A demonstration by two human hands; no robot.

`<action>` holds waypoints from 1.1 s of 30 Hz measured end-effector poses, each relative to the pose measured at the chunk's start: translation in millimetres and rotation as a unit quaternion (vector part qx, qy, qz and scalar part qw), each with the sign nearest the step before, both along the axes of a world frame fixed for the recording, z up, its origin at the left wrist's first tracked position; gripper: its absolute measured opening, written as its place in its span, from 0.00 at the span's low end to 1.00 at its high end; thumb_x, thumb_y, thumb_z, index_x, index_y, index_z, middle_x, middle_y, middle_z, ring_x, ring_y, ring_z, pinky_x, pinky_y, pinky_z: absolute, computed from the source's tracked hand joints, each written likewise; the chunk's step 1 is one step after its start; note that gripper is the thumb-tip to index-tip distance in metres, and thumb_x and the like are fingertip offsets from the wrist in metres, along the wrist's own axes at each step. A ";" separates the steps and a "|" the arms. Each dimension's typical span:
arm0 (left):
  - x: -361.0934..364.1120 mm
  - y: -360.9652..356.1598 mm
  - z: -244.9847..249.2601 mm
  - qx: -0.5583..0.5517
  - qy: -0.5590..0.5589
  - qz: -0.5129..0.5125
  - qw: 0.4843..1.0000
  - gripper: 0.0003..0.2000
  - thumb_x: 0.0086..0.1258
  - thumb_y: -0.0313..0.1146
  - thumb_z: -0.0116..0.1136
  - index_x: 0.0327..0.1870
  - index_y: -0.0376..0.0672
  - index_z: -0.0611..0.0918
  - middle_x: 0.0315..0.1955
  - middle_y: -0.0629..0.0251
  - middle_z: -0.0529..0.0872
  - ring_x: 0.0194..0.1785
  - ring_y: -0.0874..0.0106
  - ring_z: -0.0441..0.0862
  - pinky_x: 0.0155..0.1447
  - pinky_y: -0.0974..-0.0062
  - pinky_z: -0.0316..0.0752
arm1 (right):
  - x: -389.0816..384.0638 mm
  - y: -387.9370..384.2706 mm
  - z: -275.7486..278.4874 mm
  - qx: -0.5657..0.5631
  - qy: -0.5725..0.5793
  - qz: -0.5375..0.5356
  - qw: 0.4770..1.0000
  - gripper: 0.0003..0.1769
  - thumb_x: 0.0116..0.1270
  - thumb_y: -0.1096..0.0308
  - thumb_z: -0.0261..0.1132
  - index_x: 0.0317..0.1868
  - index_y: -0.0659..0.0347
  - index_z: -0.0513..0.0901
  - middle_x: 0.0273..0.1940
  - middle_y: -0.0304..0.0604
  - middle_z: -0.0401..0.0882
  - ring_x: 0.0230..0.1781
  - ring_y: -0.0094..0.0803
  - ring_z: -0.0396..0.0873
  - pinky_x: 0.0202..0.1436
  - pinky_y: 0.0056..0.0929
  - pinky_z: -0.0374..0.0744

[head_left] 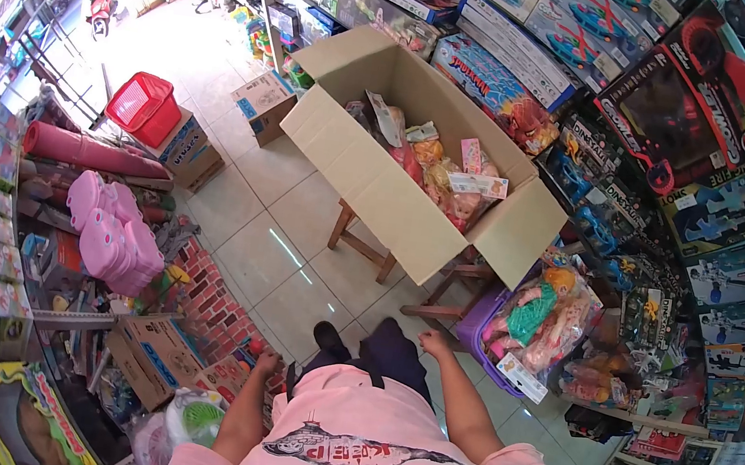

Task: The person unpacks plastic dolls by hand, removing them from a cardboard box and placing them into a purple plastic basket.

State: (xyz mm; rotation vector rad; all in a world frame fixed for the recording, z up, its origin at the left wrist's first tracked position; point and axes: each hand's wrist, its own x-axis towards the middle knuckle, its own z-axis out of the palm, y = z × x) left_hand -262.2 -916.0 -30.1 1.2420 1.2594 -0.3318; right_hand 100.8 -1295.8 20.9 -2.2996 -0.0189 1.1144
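My left hand (266, 362) hangs low beside my body, near a small red and blue item (257, 347) and a brick-patterned sheet (227, 298). Its fingers are too small and blurred to read. On the other side, my right hand (435, 342) is loosely open with nothing visible in it, close to a purple basket (475, 335) piled with bagged dolls (542, 316). Ahead of me a large open cardboard box (380, 172) rests on wooden stools (345, 229). Inside it lie several plastic-wrapped dolls (441, 176) with cardboard header tags.
Boxed toys (689, 114) fill shelves along the right. At left are pink plastic pieces (114, 231), a pink roll (96, 151) and a cardboard carton (154, 354). A red basket (146, 109) sits on another carton (187, 152). Tiled floor (249, 207) runs toward the bright doorway.
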 end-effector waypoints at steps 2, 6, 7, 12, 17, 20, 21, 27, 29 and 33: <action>-18.8 8.3 -30.7 0.000 0.031 -0.033 0.999 0.15 0.72 0.37 0.55 0.44 0.30 0.85 0.31 0.57 0.87 0.30 0.66 0.84 0.31 0.64 0.78 | -4.4 -7.8 8.9 -0.050 0.059 0.001 0.997 0.19 0.69 0.55 0.65 0.47 0.64 0.85 0.33 0.42 0.86 0.27 0.31 0.84 0.30 0.33 0.80; 20.8 24.1 51.5 0.017 0.132 -0.161 0.978 0.16 0.71 0.38 0.56 0.44 0.31 0.85 0.33 0.56 0.88 0.32 0.65 0.86 0.31 0.64 0.78 | -10.9 -28.5 1.0 -0.152 0.143 0.041 0.977 0.23 0.69 0.51 0.61 0.51 0.64 0.84 0.42 0.46 0.89 0.34 0.37 0.89 0.33 0.37 0.83; 33.1 30.5 61.6 0.007 0.131 -0.147 0.980 0.15 0.71 0.38 0.56 0.44 0.32 0.85 0.33 0.56 0.88 0.32 0.65 0.86 0.31 0.65 0.78 | -12.8 -32.5 -1.2 -0.173 0.170 0.022 0.970 0.22 0.67 0.52 0.62 0.47 0.64 0.85 0.40 0.48 0.89 0.33 0.38 0.89 0.34 0.37 0.84; 60.6 92.8 -15.5 0.080 -0.123 -0.346 0.927 0.14 0.71 0.37 0.57 0.46 0.34 0.84 0.35 0.56 0.89 0.31 0.65 0.86 0.30 0.67 0.78 | 8.5 -5.1 4.0 -0.187 0.224 -0.032 0.956 0.22 0.66 0.52 0.62 0.43 0.65 0.86 0.41 0.51 0.89 0.32 0.41 0.89 0.35 0.38 0.85; 170.1 152.6 59.7 0.107 -0.014 -0.083 0.991 0.16 0.75 0.41 0.57 0.50 0.36 0.81 0.38 0.59 0.87 0.37 0.67 0.86 0.38 0.69 0.79 | 69.8 44.7 -10.1 -0.040 0.120 -0.078 0.989 0.21 0.66 0.54 0.63 0.50 0.62 0.84 0.37 0.45 0.88 0.33 0.33 0.88 0.37 0.36 0.84; 247.8 185.2 110.6 0.122 -0.076 0.055 0.988 0.17 0.76 0.41 0.57 0.55 0.37 0.77 0.45 0.62 0.84 0.42 0.69 0.84 0.41 0.71 0.77 | 103.3 85.4 49.3 0.000 0.014 -0.144 0.990 0.20 0.68 0.54 0.61 0.51 0.61 0.83 0.36 0.44 0.88 0.30 0.33 0.86 0.39 0.36 0.84; 277.3 196.1 134.9 0.160 -0.122 0.079 0.976 0.17 0.76 0.40 0.56 0.56 0.37 0.76 0.46 0.63 0.82 0.42 0.70 0.83 0.42 0.72 0.77 | 109.0 88.0 65.0 0.001 0.016 -0.153 0.988 0.20 0.68 0.54 0.61 0.51 0.61 0.83 0.36 0.44 0.88 0.30 0.33 0.86 0.39 0.36 0.84; 430.7 220.4 281.4 0.443 -0.322 0.042 0.835 0.15 0.78 0.38 0.54 0.58 0.37 0.75 0.48 0.62 0.78 0.52 0.69 0.76 0.53 0.69 0.73 | 92.4 55.3 94.4 0.071 -0.194 -0.020 0.978 0.20 0.73 0.54 0.60 0.51 0.64 0.81 0.39 0.49 0.87 0.35 0.38 0.87 0.47 0.38 0.83; 468.2 214.3 321.4 0.492 -0.337 0.027 0.802 0.15 0.75 0.33 0.57 0.57 0.37 0.75 0.49 0.60 0.77 0.57 0.67 0.72 0.59 0.67 0.69 | 86.3 40.5 155.3 0.000 -0.080 0.012 0.997 0.22 0.73 0.52 0.59 0.55 0.60 0.82 0.45 0.49 0.87 0.44 0.34 0.87 0.46 0.33 0.82; 520.4 180.5 377.0 0.601 -0.399 -0.068 0.689 0.15 0.69 0.26 0.60 0.54 0.36 0.77 0.50 0.58 0.76 0.56 0.64 0.72 0.61 0.64 0.69 | 93.2 37.1 324.9 0.022 0.067 -0.162 0.984 0.23 0.75 0.53 0.60 0.34 0.67 0.86 0.31 0.46 0.88 0.28 0.31 0.86 0.32 0.29 0.81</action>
